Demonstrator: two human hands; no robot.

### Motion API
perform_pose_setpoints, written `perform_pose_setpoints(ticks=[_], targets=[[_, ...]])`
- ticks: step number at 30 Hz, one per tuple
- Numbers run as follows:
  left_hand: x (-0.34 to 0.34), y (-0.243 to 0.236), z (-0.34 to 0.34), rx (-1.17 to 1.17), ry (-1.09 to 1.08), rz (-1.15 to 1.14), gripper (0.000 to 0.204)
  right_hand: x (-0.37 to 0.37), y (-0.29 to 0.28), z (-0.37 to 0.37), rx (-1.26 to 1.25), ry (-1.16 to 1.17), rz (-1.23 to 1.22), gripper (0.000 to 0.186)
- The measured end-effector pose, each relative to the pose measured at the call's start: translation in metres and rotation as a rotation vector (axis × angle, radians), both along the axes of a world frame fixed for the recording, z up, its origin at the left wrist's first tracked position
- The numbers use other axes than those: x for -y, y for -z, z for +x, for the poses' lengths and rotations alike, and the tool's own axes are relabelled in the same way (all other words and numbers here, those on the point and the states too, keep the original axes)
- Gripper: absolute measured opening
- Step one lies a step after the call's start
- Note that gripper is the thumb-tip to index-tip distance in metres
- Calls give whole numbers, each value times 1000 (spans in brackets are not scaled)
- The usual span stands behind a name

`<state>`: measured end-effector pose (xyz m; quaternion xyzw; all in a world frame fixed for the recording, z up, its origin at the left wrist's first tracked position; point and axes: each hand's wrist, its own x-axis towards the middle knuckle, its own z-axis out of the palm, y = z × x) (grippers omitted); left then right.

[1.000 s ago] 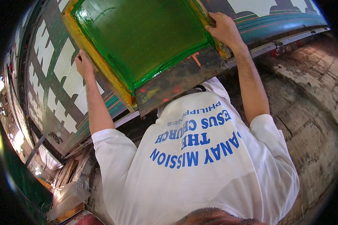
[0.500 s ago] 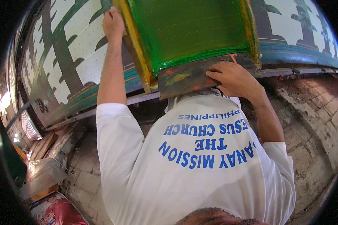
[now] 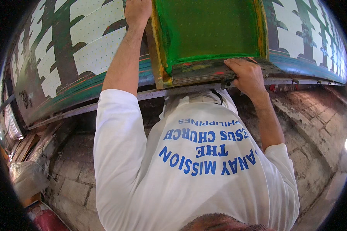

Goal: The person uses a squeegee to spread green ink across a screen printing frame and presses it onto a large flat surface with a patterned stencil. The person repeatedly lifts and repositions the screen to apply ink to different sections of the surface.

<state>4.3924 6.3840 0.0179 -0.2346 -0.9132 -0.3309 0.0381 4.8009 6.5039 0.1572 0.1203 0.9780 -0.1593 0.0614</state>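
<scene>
While my right hand (image 3: 247, 77) pinches the near plank (image 3: 196, 75) of the green screen (image 3: 215, 32), fingers together, my left hand (image 3: 138, 12) meets its left side, fingertips out of view; it lies along the tabletop's (image 3: 94, 40) near edge.

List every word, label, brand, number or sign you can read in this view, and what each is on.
White shirt: four rows of blue capitals, upside down in the picture; legible, but I won't copy the wording.
Dark board: orange mark, too slanted to read.
Red bag, lower left: any print too blurred to read.
Green panel: no lettering seen.
</scene>
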Motion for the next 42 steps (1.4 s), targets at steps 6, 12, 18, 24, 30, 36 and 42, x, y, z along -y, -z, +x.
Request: perform_pose_setpoints(ticks=[6,12,18,24,30,36,42], targets=[[3,4,-6,67,-7,49,57,13,12,-11,26,39,26,62],[8,-9,3,151,29,150,52,21,33,-28,10,120,100,71],[11,-18,-1,7,145,47,41,-35,56,-111,-132,143,201,48],[6,-28,6,116,19,143,39,-121,60,-223,-116,94,249,30],[-1,-43,15,202,-103,73,41,-214,57,-337,-26,100,289,21],[-6,-52,24,145,-154,-51,40,-272,45,-412,-68,138,267,31],[-8,-49,25,85,-161,-83,39,-304,12,-430,-59,10,307,31]])
